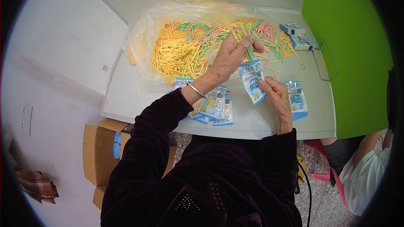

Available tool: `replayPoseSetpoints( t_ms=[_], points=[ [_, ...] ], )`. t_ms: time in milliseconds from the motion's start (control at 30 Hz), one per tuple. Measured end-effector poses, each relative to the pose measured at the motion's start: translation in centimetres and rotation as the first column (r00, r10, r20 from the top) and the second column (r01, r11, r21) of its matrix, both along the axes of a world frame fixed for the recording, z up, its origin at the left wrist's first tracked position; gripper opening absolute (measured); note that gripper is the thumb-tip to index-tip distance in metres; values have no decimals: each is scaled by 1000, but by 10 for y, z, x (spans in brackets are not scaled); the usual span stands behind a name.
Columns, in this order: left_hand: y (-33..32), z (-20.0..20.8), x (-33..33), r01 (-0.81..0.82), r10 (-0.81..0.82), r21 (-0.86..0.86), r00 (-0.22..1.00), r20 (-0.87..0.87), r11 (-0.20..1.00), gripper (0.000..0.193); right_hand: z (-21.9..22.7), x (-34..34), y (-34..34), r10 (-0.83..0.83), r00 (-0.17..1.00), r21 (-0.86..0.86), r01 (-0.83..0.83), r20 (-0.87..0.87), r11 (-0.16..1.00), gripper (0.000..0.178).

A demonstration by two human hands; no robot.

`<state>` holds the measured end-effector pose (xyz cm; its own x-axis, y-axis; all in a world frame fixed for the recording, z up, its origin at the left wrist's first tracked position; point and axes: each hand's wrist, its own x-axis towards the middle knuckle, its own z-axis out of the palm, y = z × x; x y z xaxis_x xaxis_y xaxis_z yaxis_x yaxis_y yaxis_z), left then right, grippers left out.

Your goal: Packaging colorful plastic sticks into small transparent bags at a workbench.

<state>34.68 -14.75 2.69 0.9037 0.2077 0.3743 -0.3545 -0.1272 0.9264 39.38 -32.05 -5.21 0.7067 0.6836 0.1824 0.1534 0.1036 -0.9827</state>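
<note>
A small blue-and-white printed packet (251, 85) hangs between my hands, gripped at its side by my right hand (275, 94). My left hand (235, 52) is closed on a few thin pastel sticks (250, 53), green and yellow, whose lower ends meet the packet's upper edge. Whether they reach inside it, I cannot tell. Behind my left hand, a large clear plastic bag (143, 38) lies spread open, heaped with loose yellow, green and pink sticks (181, 54). Filled packets (212, 103) overlap in a pile beneath my left forearm. Another packet (296, 101) lies right of my right hand.
Two bundles of blue-and-white packets (302, 42) sit at the table's far right, beside a bent wire frame (327, 63). A green partition (349, 59) borders the right side. An open cardboard box (94, 153) stands lower left. Another person's white sleeve (366, 180) shows lower right.
</note>
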Motion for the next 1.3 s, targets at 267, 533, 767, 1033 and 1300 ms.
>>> replayPoseSetpoints(
  t_ms=[267,533,767,1033,1300],
  points=[
    [-4,-7,-12,24,-26,116,1000,13,993,34,-2,0,1,-2,1000,5,2,-21,1000,24],
    [-8,-11,-15,51,-52,-33,998,-45,998,36,-4,0,-2,33,998,35,-31,-51,999,22],
    [-6,-17,-23,169,-194,-116,943,-269,979,40,-4,-4,-1,33,999,26,-33,-11,999,20],
    [1,-23,-16,140,-217,-313,950,-225,939,33,-4,-1,0,4,1000,11,-4,0,1000,21],
    [-7,-23,-16,45,-128,-535,985,-117,843,27,-5,-2,0,-22,1000,29,21,20,999,22]
  ],
)
